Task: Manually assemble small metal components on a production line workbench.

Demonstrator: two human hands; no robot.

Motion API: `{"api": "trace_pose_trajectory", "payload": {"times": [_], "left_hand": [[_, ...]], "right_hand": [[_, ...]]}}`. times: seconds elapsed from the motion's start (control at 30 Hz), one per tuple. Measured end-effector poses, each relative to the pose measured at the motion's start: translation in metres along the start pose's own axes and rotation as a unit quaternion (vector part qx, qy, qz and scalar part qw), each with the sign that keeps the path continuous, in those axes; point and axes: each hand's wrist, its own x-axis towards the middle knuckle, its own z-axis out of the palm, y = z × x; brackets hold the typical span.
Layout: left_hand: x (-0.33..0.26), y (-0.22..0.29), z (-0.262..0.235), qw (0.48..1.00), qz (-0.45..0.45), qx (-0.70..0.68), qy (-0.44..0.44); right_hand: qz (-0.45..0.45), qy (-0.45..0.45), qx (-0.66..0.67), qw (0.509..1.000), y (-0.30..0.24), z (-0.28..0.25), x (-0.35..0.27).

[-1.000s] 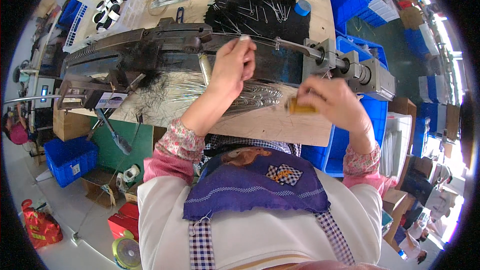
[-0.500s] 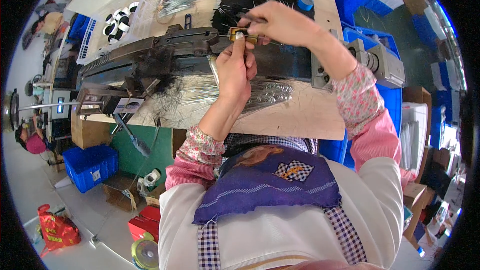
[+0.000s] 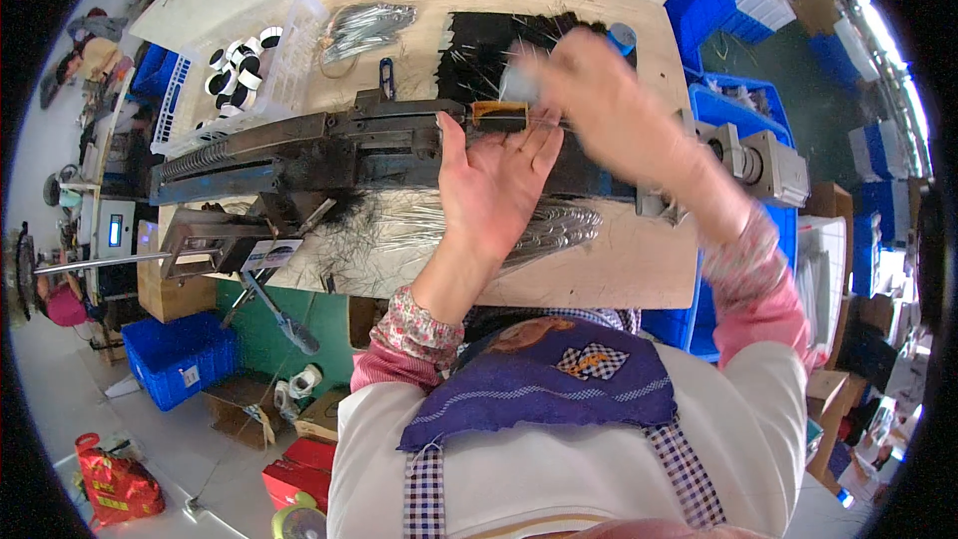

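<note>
My left hand [image 3: 494, 180] is palm up in front of the dark metal machine [image 3: 399, 130], its thumb apart and its fingers stretched out. Just beyond its fingers sits a small yellow block [image 3: 500, 116] with a dark middle, at the end of the machine's arm. My right hand [image 3: 594, 95] is smeared by motion above and to the right of the block. A pale grey blur lies by its fingertips, and I cannot tell what it is. Behind the block, a black bristly mat [image 3: 464, 55] carries thin wires.
Many thin metal wires [image 3: 559, 232] lie on the wooden table [image 3: 619, 279] in front of the machine. Further wires [image 3: 369, 28] lie at the back. A clear basket [image 3: 284, 85] of black-and-white rings [image 3: 239, 70] stands far left, and blue bins [image 3: 743, 105] at the right.
My left hand has let go of the yellow block and opened, palm up. My right hand has moved right and slightly nearer, away from the block. The view has shifted a little.
</note>
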Motion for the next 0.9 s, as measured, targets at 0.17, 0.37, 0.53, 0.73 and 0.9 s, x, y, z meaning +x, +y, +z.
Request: {"api": "trace_pose_trajectory", "payload": {"times": [0.17, 0.37, 0.53, 0.73, 0.9], "left_hand": [[-0.007, -0.002, -0.009, 0.997, 0.029, 0.041, 0.050], [-0.010, -0.007, -0.003, 0.991, 0.089, 0.090, 0.037], [-0.013, 0.002, -0.005, 0.990, 0.078, 0.115, -0.022], [-0.009, 0.008, -0.004, 0.994, 0.065, 0.092, 0.000], [-0.010, 0.012, -0.006, 0.992, 0.039, 0.116, -0.012]], "right_hand": [[0.150, 0.035, 0.179, 0.972, -0.017, 0.012, 0.007], [0.149, -0.009, 0.212, 0.966, -0.010, 0.017, 0.013], [0.100, 0.007, 0.158, 0.982, -0.010, 0.009, 0.011], [0.074, 0.024, 0.111, 0.991, -0.010, 0.012, 0.003], [0.093, 0.027, 0.103, 0.990, -0.009, 0.009, -0.003]]}}
